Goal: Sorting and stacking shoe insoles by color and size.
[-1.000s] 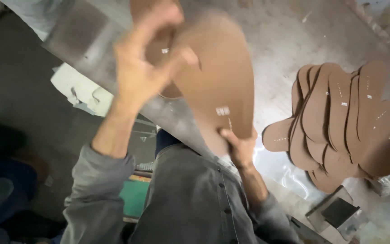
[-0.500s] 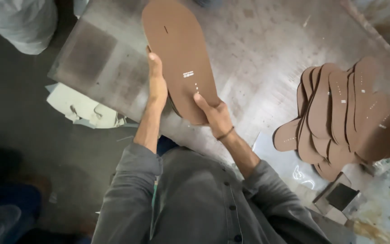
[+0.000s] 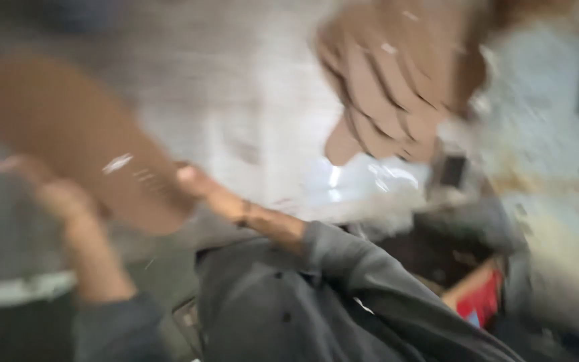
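Your left hand (image 3: 58, 201) grips the near edge of one brown sole-shaped board (image 3: 82, 137), and your right hand (image 3: 196, 184) pinches its lower end. Its long axis runs from upper left down to lower right. Farther right, a fanned stack of like boards (image 3: 403, 87) lies on the grey table (image 3: 236, 100); blur prevents counting them.

A: Counting now. One large flat brown sole-shaped board piece (image 3: 75, 144) showing on its own, two hands on it: left hand (image 3: 51, 194), right hand (image 3: 196, 182).
B: Stack?
A: One fanned pile of matching brown cutouts (image 3: 397, 87). Blur is hiding the exact number, several overlapping.
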